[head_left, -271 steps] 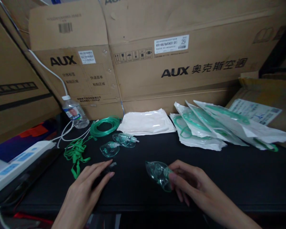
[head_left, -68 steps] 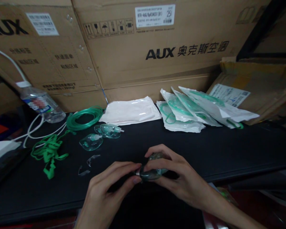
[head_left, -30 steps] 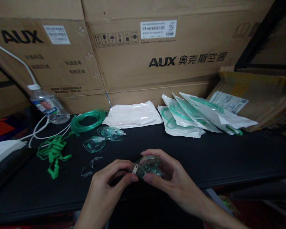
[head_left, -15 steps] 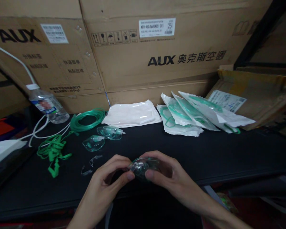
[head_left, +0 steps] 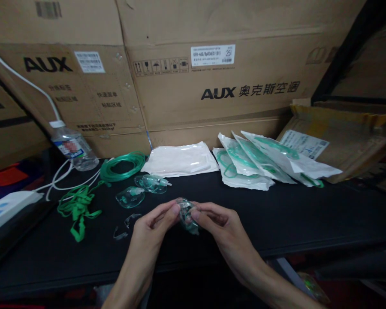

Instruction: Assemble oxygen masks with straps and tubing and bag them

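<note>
A clear, green-tinted oxygen mask (head_left: 187,219) is held up between both hands above the front of the black table. My left hand (head_left: 159,223) pinches its left edge between thumb and fingers. On the other side, my right hand (head_left: 217,221) grips it, the thumb pressed on its face. More clear masks lie behind my left hand: one mask (head_left: 130,197) sits nearer, and mask pieces (head_left: 152,183) with a white connector lie just beyond it. Small clear plastic strips (head_left: 127,225) rest left of my left hand.
Green elastic straps (head_left: 79,206) and coiled green tubing (head_left: 122,167) lie on the left, near a plastic bottle (head_left: 73,146) and a white power strip (head_left: 11,210). White packets (head_left: 182,159) and sealed packs with green tubing (head_left: 244,163) lie along the cardboard boxes (head_left: 167,25).
The mask has been turned in my hands and now stands more upright. Both hands have shifted, with the fingers now closer together at its upper edge. The camera view has tilted slightly.
</note>
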`<state>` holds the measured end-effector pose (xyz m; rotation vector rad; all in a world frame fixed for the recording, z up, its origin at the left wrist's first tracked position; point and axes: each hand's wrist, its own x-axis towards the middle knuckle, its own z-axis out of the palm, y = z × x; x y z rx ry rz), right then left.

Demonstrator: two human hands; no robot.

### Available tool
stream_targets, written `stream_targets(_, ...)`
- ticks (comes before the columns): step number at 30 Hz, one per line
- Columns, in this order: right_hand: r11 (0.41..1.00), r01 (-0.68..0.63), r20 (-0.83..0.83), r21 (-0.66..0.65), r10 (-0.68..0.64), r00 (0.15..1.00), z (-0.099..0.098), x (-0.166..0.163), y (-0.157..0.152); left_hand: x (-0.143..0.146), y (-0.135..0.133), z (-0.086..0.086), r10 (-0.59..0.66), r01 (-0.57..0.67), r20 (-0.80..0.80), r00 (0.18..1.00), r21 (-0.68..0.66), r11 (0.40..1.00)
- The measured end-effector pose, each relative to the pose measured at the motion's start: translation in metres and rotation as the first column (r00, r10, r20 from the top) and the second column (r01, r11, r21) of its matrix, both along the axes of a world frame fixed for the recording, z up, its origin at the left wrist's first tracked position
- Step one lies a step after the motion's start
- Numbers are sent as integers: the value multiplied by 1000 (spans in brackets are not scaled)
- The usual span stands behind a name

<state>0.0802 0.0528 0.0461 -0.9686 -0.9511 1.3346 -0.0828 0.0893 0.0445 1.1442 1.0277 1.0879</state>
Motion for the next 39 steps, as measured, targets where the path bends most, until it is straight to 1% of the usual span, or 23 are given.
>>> stream_targets(4,1000,24,15,-19,-24,1000,-2,-1,1,0,-1,-4,18,-17,-40,999,41,999)
stream_targets(7,995,95,60,-14,-94,994,-4,-2,1,-2,-2,-5,4,9,-102,995,122,993)
stream_targets(13,975,203,114,96,-213,970,-10,-6,-1,-3,-3,-2,0,43,-171,985,248,968)
stream_targets(17,963,232,123,138,-249,961,-12,-6,-1,-6,1,-4,-19,75,-184,983,298,952)
stream_targets(22,965,198,123,172,-220,968,-11,-4,-2,-9,2,-6,-39,102,-201,979,314,944)
stream_targets(25,968,169,157,187,-199,967,-8,-3,-4,-10,1,-6,-36,109,-221,975,332,937)
stream_targets(29,973,100,207,209,-144,968,-5,0,-6,-11,1,-5,-39,125,-252,967,338,933)
stream_targets(32,974,55,234,222,-107,966,-5,2,-7,-13,1,-3,-41,135,-267,963,344,929)
stream_targets(37,965,25,265,260,-97,959,-6,3,-6,-16,0,-1,-43,162,-323,945,352,922)
stream_targets(39,968,-2,264,251,-67,962,-5,4,-5,-17,-1,-1,-39,164,-336,941,352,922)
